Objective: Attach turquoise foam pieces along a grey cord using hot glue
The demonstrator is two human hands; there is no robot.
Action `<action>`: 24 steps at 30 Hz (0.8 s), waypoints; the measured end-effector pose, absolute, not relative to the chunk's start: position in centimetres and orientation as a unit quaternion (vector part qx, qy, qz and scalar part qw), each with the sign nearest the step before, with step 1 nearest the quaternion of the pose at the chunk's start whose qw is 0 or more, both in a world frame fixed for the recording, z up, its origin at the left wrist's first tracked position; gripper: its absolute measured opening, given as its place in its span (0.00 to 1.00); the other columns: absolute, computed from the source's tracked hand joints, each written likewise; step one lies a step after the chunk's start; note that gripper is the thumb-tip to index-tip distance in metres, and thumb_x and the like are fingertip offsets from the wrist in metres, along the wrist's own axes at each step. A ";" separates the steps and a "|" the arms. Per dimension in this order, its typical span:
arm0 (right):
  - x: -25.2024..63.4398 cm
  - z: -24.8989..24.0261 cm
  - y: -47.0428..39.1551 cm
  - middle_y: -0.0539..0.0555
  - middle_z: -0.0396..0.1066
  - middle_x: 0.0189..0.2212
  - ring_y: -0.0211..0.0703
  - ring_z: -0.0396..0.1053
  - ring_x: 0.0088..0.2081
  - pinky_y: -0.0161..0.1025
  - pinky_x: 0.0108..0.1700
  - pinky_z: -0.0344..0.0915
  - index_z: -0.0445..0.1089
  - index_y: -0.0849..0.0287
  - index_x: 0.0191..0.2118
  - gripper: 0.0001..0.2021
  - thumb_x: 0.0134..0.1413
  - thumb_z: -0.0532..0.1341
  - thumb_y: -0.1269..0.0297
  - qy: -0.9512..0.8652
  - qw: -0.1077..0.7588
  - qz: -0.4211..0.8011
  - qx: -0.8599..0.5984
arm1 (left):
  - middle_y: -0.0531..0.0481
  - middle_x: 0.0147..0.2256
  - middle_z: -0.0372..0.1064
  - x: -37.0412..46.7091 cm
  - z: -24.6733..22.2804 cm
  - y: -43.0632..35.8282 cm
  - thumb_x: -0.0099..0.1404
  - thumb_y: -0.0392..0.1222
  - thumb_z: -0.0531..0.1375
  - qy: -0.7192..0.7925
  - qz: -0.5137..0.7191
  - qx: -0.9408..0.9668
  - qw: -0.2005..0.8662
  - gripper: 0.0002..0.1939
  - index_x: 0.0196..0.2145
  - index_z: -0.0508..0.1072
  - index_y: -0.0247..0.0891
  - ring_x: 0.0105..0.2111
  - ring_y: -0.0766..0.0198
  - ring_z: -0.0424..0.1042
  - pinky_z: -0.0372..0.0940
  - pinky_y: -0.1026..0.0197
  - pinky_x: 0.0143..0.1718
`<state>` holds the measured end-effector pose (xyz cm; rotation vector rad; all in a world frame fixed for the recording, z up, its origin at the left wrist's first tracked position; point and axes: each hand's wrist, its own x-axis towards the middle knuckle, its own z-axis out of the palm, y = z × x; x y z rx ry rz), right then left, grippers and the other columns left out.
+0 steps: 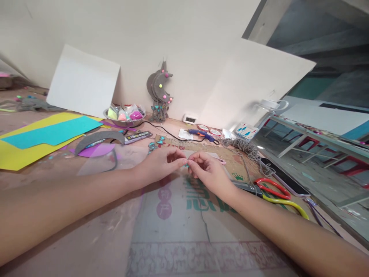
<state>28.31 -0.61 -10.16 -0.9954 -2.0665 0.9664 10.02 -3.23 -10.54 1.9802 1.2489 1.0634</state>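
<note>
My left hand (170, 163) and my right hand (206, 169) meet over the middle of the table, fingertips almost touching. Between them is a small turquoise piece (186, 165), mostly hidden by the fingers. Both hands pinch it, thumb against forefinger. Below my right hand a thin grey string (205, 223) trails down over the clear plastic sheet (161, 234); whether it joins the piece I cannot tell. Just behind the hands lie small turquoise cut pieces (152, 147). Close to my right wrist are scissors (271, 192) with one red and one yellow handle.
A grey moon decoration (160, 88) stands against the wall. Behind the hands are a bowl (125, 122) of coloured pom-poms or clay packets, a blue glue gun (201, 134) and a grey yarn heap (248, 152). A phone (285, 179) rests right; yellow sheets (17, 159) lie left.
</note>
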 end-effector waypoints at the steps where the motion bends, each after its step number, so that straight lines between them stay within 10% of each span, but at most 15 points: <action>1: 28.3 -10.2 -0.6 0.46 0.64 0.20 0.33 0.60 0.20 0.33 0.24 0.58 0.63 0.58 0.32 0.10 0.55 0.56 0.56 -0.787 0.317 0.370 -0.379 | 0.51 0.29 0.70 10.0 -10.4 -3.3 0.62 0.48 0.53 0.462 0.392 0.745 0.278 0.15 0.35 0.74 0.36 0.28 0.66 0.66 0.59 0.65 0.29; 24: 29.7 -8.3 0.0 0.49 0.63 0.19 0.36 0.61 0.23 0.34 0.27 0.58 0.66 0.59 0.26 0.19 0.60 0.49 0.54 -0.821 0.330 0.266 -0.382 | 0.54 0.24 0.65 10.1 -10.5 -3.3 0.62 0.46 0.52 0.457 0.367 0.731 0.349 0.13 0.31 0.72 0.35 0.24 0.68 0.62 0.55 0.68 0.24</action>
